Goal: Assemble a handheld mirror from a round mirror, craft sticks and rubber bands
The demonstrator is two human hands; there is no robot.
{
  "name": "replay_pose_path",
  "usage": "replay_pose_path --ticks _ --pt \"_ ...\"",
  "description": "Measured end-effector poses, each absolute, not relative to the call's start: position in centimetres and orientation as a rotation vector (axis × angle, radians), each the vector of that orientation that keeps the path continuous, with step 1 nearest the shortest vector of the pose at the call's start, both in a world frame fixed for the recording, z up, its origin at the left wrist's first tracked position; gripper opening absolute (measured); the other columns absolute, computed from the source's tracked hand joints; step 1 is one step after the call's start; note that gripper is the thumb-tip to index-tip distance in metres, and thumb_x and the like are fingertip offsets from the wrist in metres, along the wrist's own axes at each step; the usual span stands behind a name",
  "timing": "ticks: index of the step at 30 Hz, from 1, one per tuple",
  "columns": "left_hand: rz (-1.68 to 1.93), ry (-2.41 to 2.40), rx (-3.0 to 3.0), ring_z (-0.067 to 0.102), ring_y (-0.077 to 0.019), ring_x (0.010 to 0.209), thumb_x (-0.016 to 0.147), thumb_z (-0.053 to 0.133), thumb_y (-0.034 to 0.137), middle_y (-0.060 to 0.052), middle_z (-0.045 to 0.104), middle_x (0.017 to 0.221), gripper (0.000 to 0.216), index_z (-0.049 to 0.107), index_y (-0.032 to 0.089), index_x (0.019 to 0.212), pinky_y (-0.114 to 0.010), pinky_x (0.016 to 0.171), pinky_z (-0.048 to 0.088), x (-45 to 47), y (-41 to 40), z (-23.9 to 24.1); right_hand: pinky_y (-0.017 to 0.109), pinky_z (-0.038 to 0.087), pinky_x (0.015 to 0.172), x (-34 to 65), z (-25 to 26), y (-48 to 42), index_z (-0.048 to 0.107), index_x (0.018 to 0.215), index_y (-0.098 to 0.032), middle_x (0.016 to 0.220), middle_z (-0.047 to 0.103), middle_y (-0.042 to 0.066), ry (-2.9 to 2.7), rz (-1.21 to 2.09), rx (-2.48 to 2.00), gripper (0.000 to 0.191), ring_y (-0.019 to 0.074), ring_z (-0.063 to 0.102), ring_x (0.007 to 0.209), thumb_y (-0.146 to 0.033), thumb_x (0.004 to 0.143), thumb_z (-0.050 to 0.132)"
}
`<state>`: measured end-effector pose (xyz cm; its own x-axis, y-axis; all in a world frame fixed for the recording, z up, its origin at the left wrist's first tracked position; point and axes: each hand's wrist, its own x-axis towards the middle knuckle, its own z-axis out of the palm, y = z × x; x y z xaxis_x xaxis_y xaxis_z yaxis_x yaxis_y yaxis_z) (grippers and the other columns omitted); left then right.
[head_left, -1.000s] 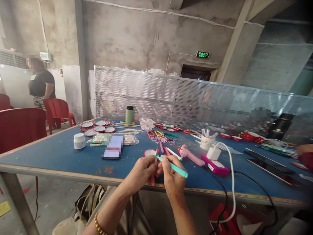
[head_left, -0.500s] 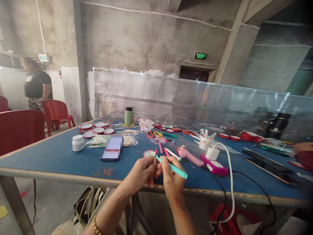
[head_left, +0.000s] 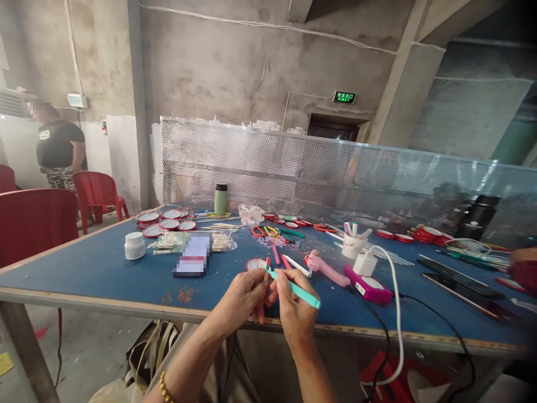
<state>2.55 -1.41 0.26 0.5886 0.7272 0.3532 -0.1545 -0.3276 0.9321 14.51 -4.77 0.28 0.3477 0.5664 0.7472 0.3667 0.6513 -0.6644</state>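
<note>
My right hand (head_left: pixel 297 305) grips a teal marker pen (head_left: pixel 305 295) like a writing tool, its tip pointing left. Pinched in my left hand (head_left: pixel 242 292) is a small thin stick with a red upper end (head_left: pixel 268 261). The pen tip meets or nearly meets this stick just below the red part; I cannot tell which. Both hands are close together over the table's front edge. Behind the fingers lies a round red-rimmed disc (head_left: pixel 255 263), partly covered by my left hand. Pink pens (head_left: pixel 276 255) and a white pen (head_left: pixel 298 265) lie just beyond.
A phone (head_left: pixel 193 254) and white jar (head_left: pixel 135 246) stand left on the blue table (head_left: pixel 104 268). To the right are a pink handheld fan (head_left: pixel 329 270), purple device (head_left: pixel 369 285), white cable (head_left: pixel 398 313) and cup of pens (head_left: pixel 353 244). Another person's sleeve (head_left: pixel 524 274) shows far right.
The marker pen has shifted very slightly in my right hand's grip area. Both hands otherwise keep the same place and hold. The person standing at far left has moved slightly left.
</note>
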Motion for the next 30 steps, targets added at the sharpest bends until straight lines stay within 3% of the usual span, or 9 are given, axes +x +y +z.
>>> replay_pose_path --ticks 10,30 --pt "0.963 0.508 1.677 0.054 -0.008 0.04 0.09 0.047 0.051 0.004 0.052 0.057 0.038 0.05 0.017 0.073 -0.016 0.038 0.031 2.53 -1.6 0.53 0.019 0.046 0.038 14.55 0.21 -4.77 0.056 0.07 -0.019 0.052 0.056 -0.004 -1.239 0.15 -0.932 0.029 0.0095 0.054 0.037 -0.038 0.091 0.057" --pt "0.97 0.488 1.652 0.053 -0.0075 0.039 0.09 0.048 0.05 0.002 0.054 0.063 0.037 0.049 0.017 0.074 -0.017 0.038 0.032 2.56 -1.67 0.47 0.018 0.044 0.04 14.52 0.09 -4.87 0.057 0.07 -0.018 0.049 0.054 -0.006 -1.258 0.155 -0.912 0.027 0.0089 0.054 0.038 -0.034 0.093 0.056"
